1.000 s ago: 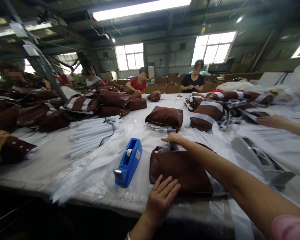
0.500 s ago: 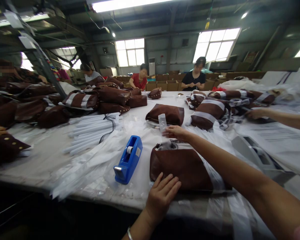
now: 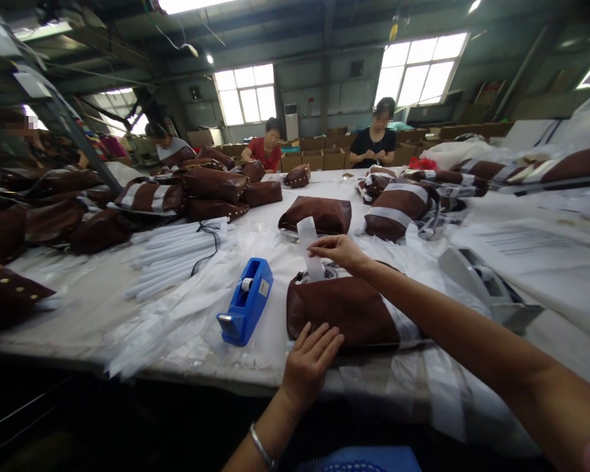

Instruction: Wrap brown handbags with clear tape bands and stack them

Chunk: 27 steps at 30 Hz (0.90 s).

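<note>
A dark brown leather bag (image 3: 344, 308) lies in front of me near the table edge, with a whitish translucent band (image 3: 402, 321) around its right part. My left hand (image 3: 312, 357) rests with fingers extended on the bag's lower left front. Above the bag's far edge, my right hand (image 3: 338, 252) pinches a whitish translucent strip (image 3: 307, 229). The strip stands upright, its lower end reaching the bag's top edge; whether it is stuck there I cannot tell. A blue tape dispenser (image 3: 246, 303) stands left of the bag.
White rolled sticks (image 3: 174, 255) lie left of the dispenser. Another brown bag (image 3: 317, 215) sits beyond my right hand. Brown bags (image 3: 211, 185) are heaped at the left, and banded ones (image 3: 396, 208) lie right. A grey dispenser (image 3: 482, 278) stands near my right forearm. Co-workers sit across the table.
My right hand has risen slightly relative to the near bag, and more of the strip shows below its fingers. Another person's hand at the right has left view. My left hand stays on the bag.
</note>
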Tool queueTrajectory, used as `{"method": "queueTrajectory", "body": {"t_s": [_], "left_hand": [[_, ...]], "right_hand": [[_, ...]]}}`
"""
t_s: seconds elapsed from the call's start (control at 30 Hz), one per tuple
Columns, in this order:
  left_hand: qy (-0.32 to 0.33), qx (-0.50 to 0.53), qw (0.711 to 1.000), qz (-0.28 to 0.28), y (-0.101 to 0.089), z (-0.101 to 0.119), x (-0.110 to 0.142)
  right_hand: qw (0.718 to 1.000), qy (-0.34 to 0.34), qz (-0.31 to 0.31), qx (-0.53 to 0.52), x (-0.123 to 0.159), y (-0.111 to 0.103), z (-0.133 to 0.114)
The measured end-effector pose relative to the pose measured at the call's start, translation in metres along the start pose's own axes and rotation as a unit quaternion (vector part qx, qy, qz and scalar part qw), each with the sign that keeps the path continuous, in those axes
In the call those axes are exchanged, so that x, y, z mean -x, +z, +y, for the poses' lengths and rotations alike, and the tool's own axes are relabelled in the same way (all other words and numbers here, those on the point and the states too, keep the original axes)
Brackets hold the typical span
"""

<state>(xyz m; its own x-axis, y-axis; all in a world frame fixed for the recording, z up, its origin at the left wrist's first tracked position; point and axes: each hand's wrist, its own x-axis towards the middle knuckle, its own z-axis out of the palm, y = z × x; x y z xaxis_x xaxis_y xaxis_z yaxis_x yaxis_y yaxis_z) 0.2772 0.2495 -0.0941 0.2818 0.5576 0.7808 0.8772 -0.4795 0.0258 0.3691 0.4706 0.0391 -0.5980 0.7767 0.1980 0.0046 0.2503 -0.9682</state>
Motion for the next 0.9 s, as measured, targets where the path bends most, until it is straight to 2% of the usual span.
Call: {"method": "queueTrajectory", "body": {"t_s": [0.1,0.23,0.33,0.47,0.6,0.7,0.77,0.9], "left_hand": [[-0.004,-0.008,1.0,-0.011,0.001,0.004,0.0],[-0.008,-0.007,1.0,-0.019,0.002,0.007,0.001],[-0.01,0.008,1.0,-0.027,0.002,0.005,0.002],[-0.024,0.05,0.998,-0.015,0.002,0.001,0.004],[-0.07,0.092,0.993,0.0,0.004,-0.001,0.009],[-0.105,0.085,0.991,0.012,0.004,0.0,0.011],[-0.099,0.068,0.993,0.005,0.004,0.001,0.01],[-0.037,0.049,0.997,-0.052,0.001,0.0,0.004]], "right_hand": [[0.995,-0.093,0.008,0.021,0.017,0.001,-0.011],[0.976,-0.181,0.007,0.117,0.063,0.0,-0.015],[0.961,-0.2,-0.035,0.188,0.105,-0.003,-0.007],[0.946,-0.241,-0.073,0.203,0.149,-0.006,0.017],[0.932,-0.279,-0.076,0.217,0.173,-0.007,0.042],[0.914,-0.313,-0.092,0.243,0.183,-0.004,0.057],[0.903,-0.329,-0.096,0.259,0.191,-0.002,0.063],[0.896,-0.327,-0.076,0.29,0.225,-0.001,0.065]]}}
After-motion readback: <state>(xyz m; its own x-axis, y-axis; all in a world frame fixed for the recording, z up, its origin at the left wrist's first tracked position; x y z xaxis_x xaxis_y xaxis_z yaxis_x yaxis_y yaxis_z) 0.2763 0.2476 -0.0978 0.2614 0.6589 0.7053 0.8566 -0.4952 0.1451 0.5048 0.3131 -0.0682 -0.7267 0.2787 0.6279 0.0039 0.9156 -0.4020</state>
